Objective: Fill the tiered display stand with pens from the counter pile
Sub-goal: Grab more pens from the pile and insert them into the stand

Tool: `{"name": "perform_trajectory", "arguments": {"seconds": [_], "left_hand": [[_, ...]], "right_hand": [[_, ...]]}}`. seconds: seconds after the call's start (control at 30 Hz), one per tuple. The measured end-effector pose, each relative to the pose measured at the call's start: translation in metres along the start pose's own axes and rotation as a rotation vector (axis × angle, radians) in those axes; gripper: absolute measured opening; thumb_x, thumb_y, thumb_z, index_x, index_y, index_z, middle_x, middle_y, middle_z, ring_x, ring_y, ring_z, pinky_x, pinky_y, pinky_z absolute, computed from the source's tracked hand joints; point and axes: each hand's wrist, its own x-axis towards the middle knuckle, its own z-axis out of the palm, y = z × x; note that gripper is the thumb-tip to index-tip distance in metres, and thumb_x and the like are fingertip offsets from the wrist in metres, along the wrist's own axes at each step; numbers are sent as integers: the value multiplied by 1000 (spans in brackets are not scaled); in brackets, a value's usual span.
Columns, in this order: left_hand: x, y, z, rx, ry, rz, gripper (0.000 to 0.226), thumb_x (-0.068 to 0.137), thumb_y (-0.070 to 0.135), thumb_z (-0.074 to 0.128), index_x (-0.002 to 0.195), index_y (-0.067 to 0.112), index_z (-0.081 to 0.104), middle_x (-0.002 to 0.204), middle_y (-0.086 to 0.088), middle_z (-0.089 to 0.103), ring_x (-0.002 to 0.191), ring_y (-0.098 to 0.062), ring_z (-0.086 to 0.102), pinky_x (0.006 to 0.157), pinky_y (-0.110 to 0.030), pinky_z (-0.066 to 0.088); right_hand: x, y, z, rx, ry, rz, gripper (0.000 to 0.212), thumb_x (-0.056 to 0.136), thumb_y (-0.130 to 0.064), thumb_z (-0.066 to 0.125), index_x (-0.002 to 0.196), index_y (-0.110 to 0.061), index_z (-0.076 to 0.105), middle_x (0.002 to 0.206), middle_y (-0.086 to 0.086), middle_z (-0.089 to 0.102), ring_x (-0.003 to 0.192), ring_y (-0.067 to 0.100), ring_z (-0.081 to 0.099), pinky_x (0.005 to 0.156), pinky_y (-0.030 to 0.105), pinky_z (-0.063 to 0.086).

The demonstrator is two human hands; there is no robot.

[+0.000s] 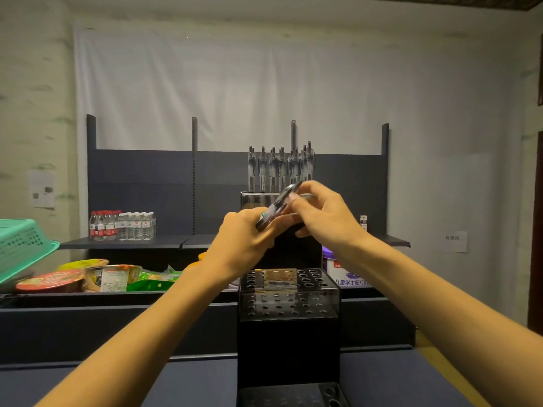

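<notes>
A black tiered display stand (289, 304) with rows of round holes rises in front of me. Its top tier (258, 198) holds several upright pens (280, 168). The middle and bottom tiers show bare holes. My left hand (244, 245) grips a bundle of pens (274, 210) held slanting up to the right, above the middle tier. My right hand (326, 212) pinches the upper end of that bundle with its fingertips. The counter pile is not in view.
Small water bottles (122, 226) stand on a dark shelf at back left. A green basket (22, 246) juts in from the left above snack packets and a red bowl (50, 282). A purple-white tin (342, 270) sits right of the stand.
</notes>
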Motion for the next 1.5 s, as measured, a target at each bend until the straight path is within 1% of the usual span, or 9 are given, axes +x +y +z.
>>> {"name": "perform_trajectory", "arguments": {"seconds": [0.1, 0.3, 0.5, 0.57, 0.67, 0.83, 1.17, 1.27, 1.5], "left_hand": [[-4, -11, -8, 102, -3, -7, 54, 78, 64, 44, 73, 13, 62, 63, -2, 63, 54, -21, 58, 54, -40, 49], [-14, -29, -15, 329, -55, 53, 58, 72, 70, 38, 76, 16, 60, 59, 6, 53, 52, -16, 50, 48, -28, 36], [-16, -27, -17, 534, -82, 86, 53, 71, 75, 24, 77, 28, 48, 59, 9, 47, 56, -11, 49, 48, -23, 30], [-15, -29, -16, 568, -86, 110, 58, 68, 79, 15, 77, 29, 46, 63, 8, 51, 60, -12, 54, 48, -23, 32], [-14, -31, -15, 585, -95, 114, 63, 66, 79, 11, 78, 29, 46, 63, 9, 51, 61, -12, 55, 49, -23, 32], [-14, -31, -14, 616, -114, 121, 55, 71, 75, 18, 77, 28, 46, 61, 9, 47, 58, -10, 49, 48, -21, 27], [-14, -39, -18, 578, -124, 122, 53, 72, 74, 21, 79, 30, 49, 61, 11, 48, 59, -8, 51, 49, -20, 29], [-14, -40, -18, 572, -120, 123, 52, 72, 74, 22, 77, 30, 48, 60, 11, 47, 57, -8, 48, 49, -21, 28], [-12, -45, -16, 541, -109, 132, 59, 69, 78, 16, 76, 29, 48, 63, 9, 52, 60, -12, 54, 52, -25, 37]], "right_hand": [[8, -8, -4, 90, 112, 12, 9, 101, -23, 46, 99, -18, 54, 90, 2, 71, 80, 14, 70, 62, 25, 55], [37, -13, -20, -27, 358, -150, 6, 98, -28, 52, 97, -22, 54, 89, 5, 70, 74, 14, 66, 57, 23, 49], [64, -29, -26, -169, 544, -234, 13, 96, -29, 56, 104, -18, 55, 84, -2, 65, 69, 5, 61, 53, 6, 44], [71, -32, -25, -238, 554, -241, 16, 96, -29, 57, 106, -16, 57, 87, 0, 66, 72, 8, 63, 55, 7, 46], [82, -32, -21, -358, 527, -230, 13, 96, -31, 57, 101, -19, 56, 90, 3, 68, 83, 20, 65, 71, 29, 53], [92, -34, -16, -521, 518, -222, 23, 96, -34, 55, 110, -16, 59, 98, 2, 64, 90, 20, 56, 70, 26, 36], [107, -32, -7, -705, 445, -80, 22, 91, -30, 65, 102, -11, 68, 98, 6, 69, 82, 17, 57, 69, 26, 41], [109, -36, -4, -813, 440, -112, 30, 90, -21, 66, 118, -13, 56, 91, 7, 63, 82, 24, 58, 67, 30, 43], [115, -32, -1, -1153, 444, -115, 19, 91, -24, 62, 105, -12, 67, 108, 14, 61, 111, 34, 46, 83, 37, 40]]}}
